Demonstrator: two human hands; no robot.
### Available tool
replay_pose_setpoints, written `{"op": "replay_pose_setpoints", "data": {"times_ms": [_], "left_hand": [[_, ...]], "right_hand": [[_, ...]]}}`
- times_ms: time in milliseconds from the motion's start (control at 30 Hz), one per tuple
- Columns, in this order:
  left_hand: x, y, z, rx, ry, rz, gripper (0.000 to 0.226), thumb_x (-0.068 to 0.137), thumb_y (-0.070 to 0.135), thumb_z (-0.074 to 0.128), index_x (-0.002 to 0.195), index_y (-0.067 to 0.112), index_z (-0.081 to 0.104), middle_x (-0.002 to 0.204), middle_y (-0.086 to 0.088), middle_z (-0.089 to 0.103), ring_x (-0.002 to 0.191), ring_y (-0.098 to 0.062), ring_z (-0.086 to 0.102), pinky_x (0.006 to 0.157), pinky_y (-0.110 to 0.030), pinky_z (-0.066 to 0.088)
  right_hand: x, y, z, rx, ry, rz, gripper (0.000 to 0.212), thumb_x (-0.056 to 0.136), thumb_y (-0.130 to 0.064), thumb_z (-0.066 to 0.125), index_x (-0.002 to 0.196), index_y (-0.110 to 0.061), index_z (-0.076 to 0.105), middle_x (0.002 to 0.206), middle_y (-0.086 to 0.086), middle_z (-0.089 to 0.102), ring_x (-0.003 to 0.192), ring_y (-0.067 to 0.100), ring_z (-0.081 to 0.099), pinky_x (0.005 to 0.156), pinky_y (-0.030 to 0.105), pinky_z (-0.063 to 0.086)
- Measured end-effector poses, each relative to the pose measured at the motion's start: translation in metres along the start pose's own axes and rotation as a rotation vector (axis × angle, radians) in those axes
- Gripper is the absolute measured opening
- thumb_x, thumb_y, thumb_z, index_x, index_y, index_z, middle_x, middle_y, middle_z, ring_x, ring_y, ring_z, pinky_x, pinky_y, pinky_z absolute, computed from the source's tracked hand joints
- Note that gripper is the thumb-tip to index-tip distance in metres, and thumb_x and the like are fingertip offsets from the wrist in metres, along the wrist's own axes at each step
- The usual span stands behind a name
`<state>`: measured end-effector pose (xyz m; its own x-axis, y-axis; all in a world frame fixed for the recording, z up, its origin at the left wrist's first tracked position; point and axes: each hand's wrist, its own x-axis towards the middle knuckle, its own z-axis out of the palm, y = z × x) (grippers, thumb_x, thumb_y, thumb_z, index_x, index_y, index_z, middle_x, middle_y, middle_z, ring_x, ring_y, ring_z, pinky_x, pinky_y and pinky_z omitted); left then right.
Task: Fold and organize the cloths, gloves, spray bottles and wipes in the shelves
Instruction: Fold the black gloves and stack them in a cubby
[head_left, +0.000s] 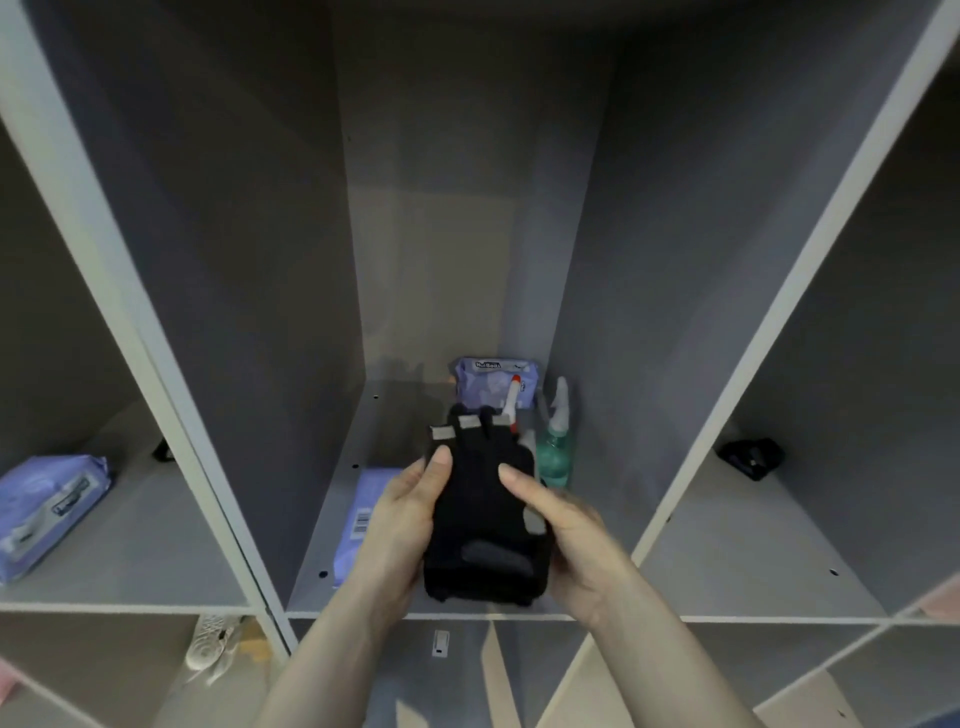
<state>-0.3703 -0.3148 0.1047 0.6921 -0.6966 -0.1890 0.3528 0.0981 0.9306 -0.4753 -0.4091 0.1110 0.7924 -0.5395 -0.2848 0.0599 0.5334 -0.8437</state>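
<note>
Both hands hold a pair of black gloves (480, 519) with grey fingertip patches over the front of the middle shelf compartment. My left hand (408, 512) grips the gloves' left side with the thumb on top. My right hand (566, 530) grips the right side, thumb across the fabric. Under the gloves a purple wipes pack (358, 514) lies flat on the shelf floor. Another purple wipes pack (493, 382) stands at the back. A green spray bottle (555, 447) and a bottle with a red and white nozzle (511, 402) stand to the right.
The grey shelf unit (156, 322) has vertical dividers either side of the middle compartment. A third wipes pack (49, 506) lies in the left compartment. A black item (750, 457) sits in the right compartment. A white object (210, 644) lies in the lower left compartment.
</note>
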Motion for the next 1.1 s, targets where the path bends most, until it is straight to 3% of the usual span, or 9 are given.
{"op": "replay_pose_setpoints", "data": {"times_ms": [167,333,433,567,667,767,900,1000,1100], "left_hand": [[-0.004,-0.027,0.010,0.418,-0.014,0.202,0.061,0.085,0.058,0.047,0.137,0.027,0.047,0.130,0.008,0.060,0.124,-0.010,0.052,0.111,-0.040,0.037],[-0.022,-0.039,0.020,0.376,-0.458,0.278,0.088,0.089,0.004,0.063,0.146,0.047,0.012,0.138,0.040,0.039,0.132,0.010,0.038,0.108,-0.018,0.035],[-0.033,-0.050,0.029,0.458,-0.547,0.356,0.084,0.088,0.006,0.065,0.147,0.044,0.018,0.144,0.030,0.038,0.135,0.008,0.033,0.107,-0.015,0.031],[-0.040,-0.073,0.053,0.465,-0.516,0.276,0.058,0.087,0.002,0.065,0.132,0.036,0.052,0.123,-0.001,0.049,0.108,0.002,0.054,0.083,-0.012,0.046],[-0.043,-0.099,0.079,0.518,-0.490,0.216,0.057,0.087,-0.001,0.064,0.130,0.033,0.052,0.117,0.004,0.051,0.096,0.011,0.054,0.077,-0.008,0.044],[-0.038,-0.127,0.106,0.516,-0.405,0.163,0.060,0.086,0.000,0.065,0.132,0.035,0.049,0.114,0.008,0.053,0.096,0.009,0.056,0.081,-0.012,0.046],[-0.029,-0.158,0.141,0.568,-0.347,0.110,0.061,0.087,0.006,0.066,0.137,0.034,0.045,0.116,0.011,0.053,0.109,-0.002,0.055,0.095,-0.020,0.047],[-0.025,-0.174,0.170,0.566,-0.340,0.092,0.062,0.087,0.004,0.066,0.137,0.032,0.042,0.117,0.005,0.052,0.103,0.004,0.056,0.088,-0.012,0.047],[-0.018,-0.190,0.200,0.556,-0.305,0.077,0.060,0.088,0.009,0.065,0.138,0.034,0.043,0.118,0.005,0.050,0.106,-0.002,0.056,0.099,-0.022,0.047]], "right_hand": [[-0.010,0.013,-0.013,0.082,0.198,-0.154,0.028,0.082,-0.006,0.066,0.110,-0.007,0.067,0.104,0.016,0.073,0.094,0.029,0.070,0.074,0.035,0.058],[-0.029,0.006,-0.042,0.143,0.252,-0.252,0.028,0.088,-0.004,0.057,0.116,-0.005,0.063,0.107,0.019,0.071,0.096,0.031,0.069,0.071,0.036,0.059],[-0.041,0.004,-0.063,0.162,0.303,-0.274,0.025,0.091,-0.004,0.056,0.115,-0.009,0.064,0.105,0.015,0.072,0.095,0.029,0.070,0.069,0.037,0.059],[-0.055,0.006,-0.099,-0.027,0.445,-0.362,0.024,0.091,-0.002,0.056,0.113,-0.012,0.061,0.102,0.008,0.072,0.097,0.026,0.067,0.076,0.034,0.056],[-0.064,0.013,-0.134,-0.194,0.519,-0.351,0.055,0.086,-0.011,0.068,0.133,-0.027,0.045,0.118,0.001,0.064,0.103,0.015,0.065,0.088,0.033,0.052],[-0.074,0.020,-0.175,-0.340,0.360,-0.330,0.091,0.073,-0.018,0.077,0.141,-0.052,0.025,0.126,-0.005,0.061,0.114,0.009,0.061,0.097,0.035,0.049],[-0.086,0.016,-0.233,-0.578,0.136,-0.223,0.059,0.080,-0.010,0.075,0.128,-0.039,0.056,0.132,-0.009,0.058,0.121,0.006,0.055,0.103,0.033,0.046],[-0.080,0.009,-0.277,-0.529,0.124,-0.161,0.066,0.083,0.006,0.066,0.131,-0.036,0.052,0.131,-0.008,0.059,0.121,0.011,0.056,0.104,0.040,0.046],[-0.067,-0.003,-0.316,-0.515,0.132,-0.170,0.071,0.082,0.012,0.057,0.132,-0.037,0.051,0.139,-0.002,0.054,0.127,0.015,0.052,0.106,0.043,0.044]]}}
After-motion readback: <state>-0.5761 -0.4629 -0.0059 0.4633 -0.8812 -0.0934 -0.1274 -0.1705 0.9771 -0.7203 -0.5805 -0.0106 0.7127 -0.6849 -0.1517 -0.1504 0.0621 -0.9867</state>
